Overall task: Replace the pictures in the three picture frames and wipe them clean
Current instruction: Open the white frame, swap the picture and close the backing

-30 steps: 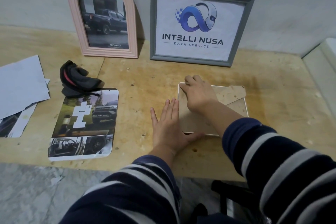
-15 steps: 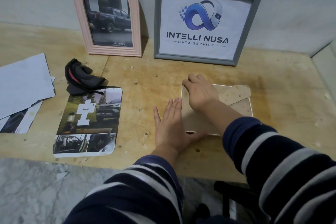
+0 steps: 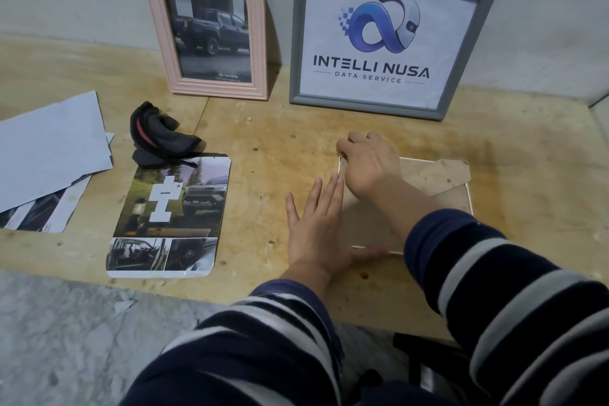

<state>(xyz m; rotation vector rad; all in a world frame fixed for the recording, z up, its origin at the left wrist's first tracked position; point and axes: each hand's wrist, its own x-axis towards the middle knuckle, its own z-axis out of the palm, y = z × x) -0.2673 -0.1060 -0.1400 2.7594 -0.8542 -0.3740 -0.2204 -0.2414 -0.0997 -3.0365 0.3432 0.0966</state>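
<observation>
A white frame (image 3: 438,181) lies face down on the wooden table, its brown backing board and stand flap up. My right hand (image 3: 369,165) presses on the frame's far left corner, fingers curled over the edge. My left hand (image 3: 316,227) lies flat against the frame's left side, thumb along its near edge. A pink arched frame (image 3: 207,26) with a truck photo and a grey frame (image 3: 389,43) with a logo print lean against the wall. A loose car picture (image 3: 171,214) lies flat to the left, and a black cloth (image 3: 158,135) sits crumpled behind it.
Loose sheets of paper (image 3: 46,155) are stacked at the table's left edge. The wooden table (image 3: 263,155) ends at a near edge over a grey floor. A low ledge rises at the far right.
The view has drifted slightly, shifting everything a little right and down. My right hand has moved a bit further over the frame's far left corner. My left hand keeps its place.
</observation>
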